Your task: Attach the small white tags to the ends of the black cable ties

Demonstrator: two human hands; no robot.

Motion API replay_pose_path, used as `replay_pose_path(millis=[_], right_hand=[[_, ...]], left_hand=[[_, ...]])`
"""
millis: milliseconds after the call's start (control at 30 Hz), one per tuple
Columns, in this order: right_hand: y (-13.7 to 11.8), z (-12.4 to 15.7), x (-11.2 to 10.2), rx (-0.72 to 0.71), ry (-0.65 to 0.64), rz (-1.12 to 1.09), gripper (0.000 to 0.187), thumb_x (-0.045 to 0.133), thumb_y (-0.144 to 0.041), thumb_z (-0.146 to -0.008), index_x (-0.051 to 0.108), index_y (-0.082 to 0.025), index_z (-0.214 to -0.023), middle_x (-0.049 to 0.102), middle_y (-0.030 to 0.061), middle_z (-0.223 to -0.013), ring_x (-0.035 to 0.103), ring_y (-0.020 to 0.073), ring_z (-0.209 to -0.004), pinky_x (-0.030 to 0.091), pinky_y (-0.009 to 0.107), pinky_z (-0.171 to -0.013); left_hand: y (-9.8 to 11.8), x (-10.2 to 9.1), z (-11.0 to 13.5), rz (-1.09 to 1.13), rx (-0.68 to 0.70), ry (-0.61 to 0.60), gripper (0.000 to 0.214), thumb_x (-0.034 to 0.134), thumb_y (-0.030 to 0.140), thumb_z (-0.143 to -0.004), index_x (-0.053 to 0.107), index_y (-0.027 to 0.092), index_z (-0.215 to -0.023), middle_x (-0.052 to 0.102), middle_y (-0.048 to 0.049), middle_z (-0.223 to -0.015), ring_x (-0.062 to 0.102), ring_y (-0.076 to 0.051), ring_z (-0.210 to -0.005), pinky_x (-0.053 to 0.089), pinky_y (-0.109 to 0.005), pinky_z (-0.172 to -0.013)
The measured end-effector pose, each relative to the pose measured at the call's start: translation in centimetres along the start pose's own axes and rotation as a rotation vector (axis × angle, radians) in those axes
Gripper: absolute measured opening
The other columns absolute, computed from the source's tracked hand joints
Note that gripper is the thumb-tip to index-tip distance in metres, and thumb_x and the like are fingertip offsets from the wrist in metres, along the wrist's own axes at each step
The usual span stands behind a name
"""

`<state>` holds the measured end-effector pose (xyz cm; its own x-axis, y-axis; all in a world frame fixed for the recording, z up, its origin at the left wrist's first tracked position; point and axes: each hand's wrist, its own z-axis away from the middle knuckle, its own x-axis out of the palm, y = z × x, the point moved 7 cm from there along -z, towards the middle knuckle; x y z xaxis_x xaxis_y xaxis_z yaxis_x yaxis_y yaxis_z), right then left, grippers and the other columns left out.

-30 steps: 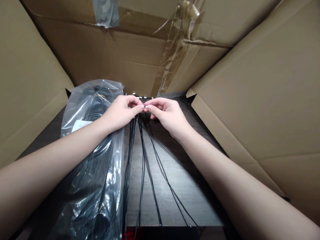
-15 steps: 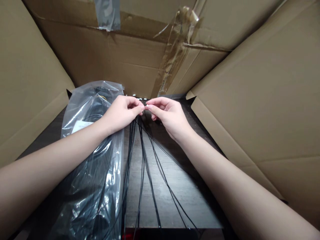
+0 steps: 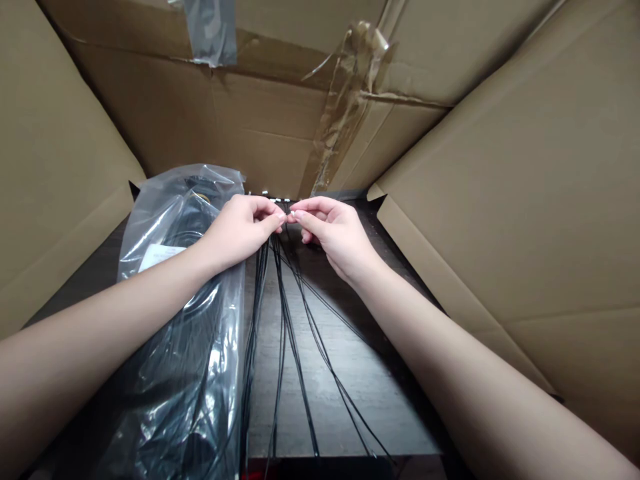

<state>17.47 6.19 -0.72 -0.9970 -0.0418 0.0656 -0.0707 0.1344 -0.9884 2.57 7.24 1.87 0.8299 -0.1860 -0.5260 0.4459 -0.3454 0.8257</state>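
Cardboard carton interior, viewed from above and behind the hands. Its back wall (image 3: 265,133) carries a strip of grey tape (image 3: 210,33) at the top edge and a torn length of clear packing tape (image 3: 340,127) across a corner. A left flap (image 3: 55,200) and a right flap (image 3: 500,200) angle outward on either side. Between them lies a dark wood-grain worktop (image 3: 350,393).

Both arms reach forward from the lower corners and converge at the centre. The left forearm (image 3: 115,307) passes just above a clear plastic bag (image 3: 185,393), which lies on the worktop and holds dark coiled material with a white label (image 3: 160,257) on the bag.

The left hand (image 3: 240,230) and right hand (image 3: 335,230) face each other, fingers curled, with their fingertips nearly meeting. Together they pinch the gathered upper part of thin black cords (image 3: 295,353); the exact grip is too small to make out. The cords fan downward from the pinch across the worktop, just beside the bag, and run past the bottom of the view. Small pale tips show just beyond the fingertips.
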Motion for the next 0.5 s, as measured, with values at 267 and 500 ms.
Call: replay_pose_path(millis=[267,500], right_hand=[[1.1,-0.3,-0.3,0.100,-0.015,-0.077,0.026,0.083,-0.028,-0.069,0.069,-0.016,-0.087,0.074,0.0012,-0.081,0.051,0.0050,-0.053,0.043,0.021,-0.052],[1.3,-0.5,-0.4,0.122,-0.031,-0.108,0.029,0.085,-0.029,-0.066,0.069,-0.017,-0.087,0.073,0.0008,-0.083,0.050,0.0048,-0.056,0.043,0.021,-0.054]], left_hand=[[-0.6,0.1,-0.1,0.006,0.010,-0.027,0.020,0.068,0.032,-0.081,0.076,0.015,-0.086,0.078,-0.0066,-0.084,0.070,-0.019,-0.080,0.051,-0.031,-0.077],[-0.3,0.0,-0.1,0.016,0.012,-0.036,0.020,0.069,0.033,-0.081,0.077,0.015,-0.083,0.079,-0.0063,-0.081,0.070,-0.018,-0.078,0.050,-0.030,-0.077]])
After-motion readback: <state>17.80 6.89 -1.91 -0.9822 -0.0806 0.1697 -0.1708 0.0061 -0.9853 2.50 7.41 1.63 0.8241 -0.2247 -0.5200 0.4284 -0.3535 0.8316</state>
